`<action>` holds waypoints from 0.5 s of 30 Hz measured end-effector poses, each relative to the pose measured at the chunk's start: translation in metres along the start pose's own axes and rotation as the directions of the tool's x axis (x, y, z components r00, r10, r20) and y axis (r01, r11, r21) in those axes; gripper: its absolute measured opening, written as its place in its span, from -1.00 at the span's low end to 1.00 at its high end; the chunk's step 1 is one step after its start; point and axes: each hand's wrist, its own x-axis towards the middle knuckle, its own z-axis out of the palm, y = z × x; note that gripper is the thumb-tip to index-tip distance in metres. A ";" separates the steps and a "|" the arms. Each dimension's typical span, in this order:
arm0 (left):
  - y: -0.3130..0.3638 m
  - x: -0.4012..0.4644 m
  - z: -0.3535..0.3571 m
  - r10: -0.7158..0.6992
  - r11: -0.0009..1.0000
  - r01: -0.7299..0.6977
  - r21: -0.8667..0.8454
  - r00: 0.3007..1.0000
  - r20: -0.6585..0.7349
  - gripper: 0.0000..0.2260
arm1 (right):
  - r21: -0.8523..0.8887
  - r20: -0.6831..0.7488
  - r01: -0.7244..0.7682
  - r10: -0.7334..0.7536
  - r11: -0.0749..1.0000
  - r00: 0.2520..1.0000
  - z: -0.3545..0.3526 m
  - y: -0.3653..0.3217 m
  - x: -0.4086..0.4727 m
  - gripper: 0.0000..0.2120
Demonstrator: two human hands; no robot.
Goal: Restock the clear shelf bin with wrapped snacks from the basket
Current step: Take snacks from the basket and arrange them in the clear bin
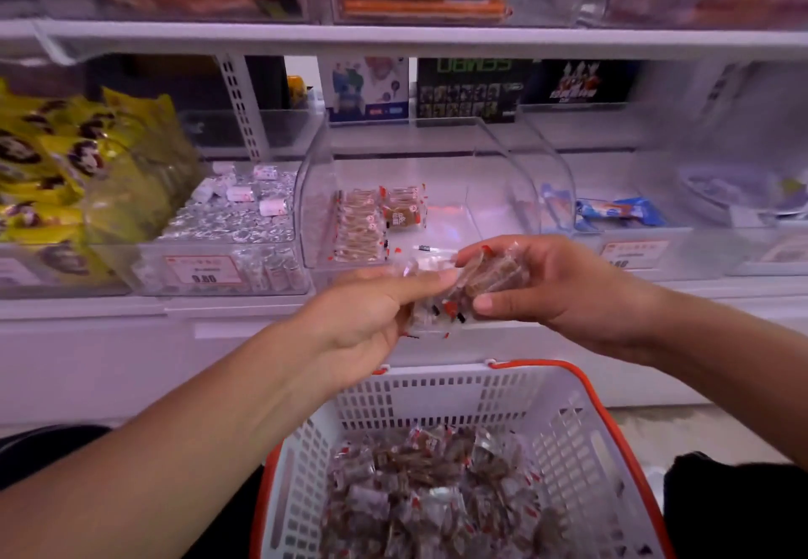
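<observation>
Wrapped snacks (pixel 454 291): one clear-wrapped bundle held between both hands just before the clear shelf bin (pixel 437 191), left hand (pixel 371 318) and right hand (pixel 546 283) each with fingers curled round it. Bin holds a few snacks at its left wall. White basket (pixel 581 436) below, orange-rimmed, carries a loose heap; yellow packets (pixel 65 165) fill the far-left bin.

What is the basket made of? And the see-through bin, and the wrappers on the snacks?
The basket looks like hard white plastic, matte, moulded with rows of slots, with an orange rim. The bin seems to be clear rigid plastic, perhaps acrylic: glossy, see-through, with curved walls. The wrappers held in both hands look like thin clear plastic film, shiny and crinkled, with red printing.
</observation>
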 end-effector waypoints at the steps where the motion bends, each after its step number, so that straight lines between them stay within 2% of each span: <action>1: -0.001 0.000 0.000 0.011 1.000 -0.011 -0.022 1.000 -0.003 -0.49 | 0.030 -0.016 0.012 -0.012 0.999 1.000 0.000 0.000 -0.001 -0.60; 4: -0.008 0.000 0.002 0.048 0.996 -0.051 -0.075 0.998 -0.040 -0.32 | 0.131 -0.052 0.035 -0.029 0.991 0.998 0.003 0.001 -0.003 -0.63; 5: -0.009 0.000 0.003 0.053 0.994 -0.057 -0.095 0.998 -0.041 -0.33 | 0.155 -0.060 0.039 -0.030 0.987 0.998 0.003 0.002 -0.002 -0.64; 8: -0.009 -0.001 0.004 0.055 0.998 -0.056 -0.039 0.998 -0.027 -0.58 | 0.148 -0.096 0.043 -0.029 0.988 0.995 0.001 0.001 0.001 -0.60; 10: -0.008 -0.004 0.005 0.029 0.998 -0.028 0.054 0.999 -0.031 -0.75 | 0.071 -0.078 0.040 -0.034 0.997 0.996 -0.002 -0.001 0.002 -0.60; 12: -0.007 -0.005 0.005 -0.044 0.990 0.046 0.136 0.999 -0.017 -0.80 | -0.040 -0.030 0.030 -0.032 0.999 0.999 -0.005 -0.004 0.002 -0.58; 15: 0.000 -0.008 0.003 -0.219 0.973 0.208 0.101 0.970 0.107 -0.73 | -0.071 0.057 -0.011 0.015 0.997 0.998 -0.009 -0.005 0.001 -0.58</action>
